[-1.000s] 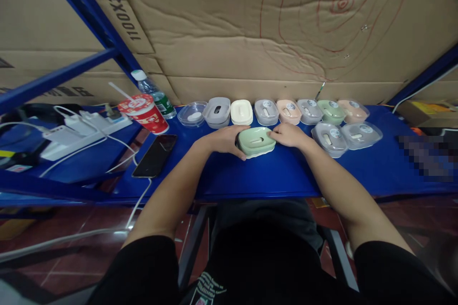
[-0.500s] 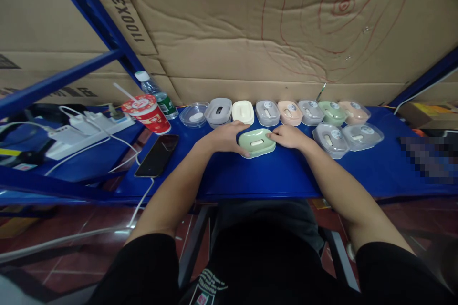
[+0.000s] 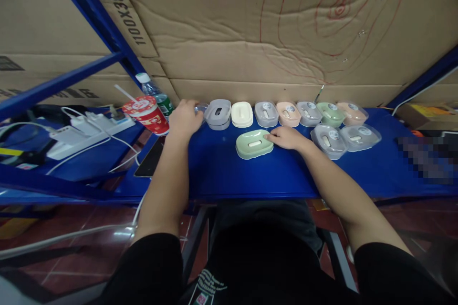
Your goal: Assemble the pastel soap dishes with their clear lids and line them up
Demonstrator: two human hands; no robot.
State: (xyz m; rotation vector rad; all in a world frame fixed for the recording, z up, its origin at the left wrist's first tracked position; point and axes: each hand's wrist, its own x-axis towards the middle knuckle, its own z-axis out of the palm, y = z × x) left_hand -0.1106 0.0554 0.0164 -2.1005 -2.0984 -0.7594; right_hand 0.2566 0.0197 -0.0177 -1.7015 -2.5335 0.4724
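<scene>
My right hand (image 3: 286, 137) pinches the right rim of a pale green soap dish (image 3: 246, 141), which rests on the blue table with a small white oblong piece in its middle. To the left, my left hand (image 3: 186, 116) is at a clear plastic lid (image 3: 202, 106), thumb and fingers curled over its edge; most of the lid is hidden under the hand. Just right of that hand stand a grey soap dish (image 3: 218, 115) with a dark slot and a cream dish (image 3: 242, 114).
Several lidded soap dishes in grey, peach and green (image 3: 333, 113) line the back, with two grey ones (image 3: 328, 141) in front at right. Left are a red cup (image 3: 148, 115) with straw, a water bottle (image 3: 157, 93), a phone (image 3: 148, 162) and a power strip (image 3: 89, 138). Cardboard (image 3: 214, 33) stands behind.
My left hand has let go of the green soap dish and moved left and back to the clear lid. The right hand stays on the dish, which has shifted slightly left.
</scene>
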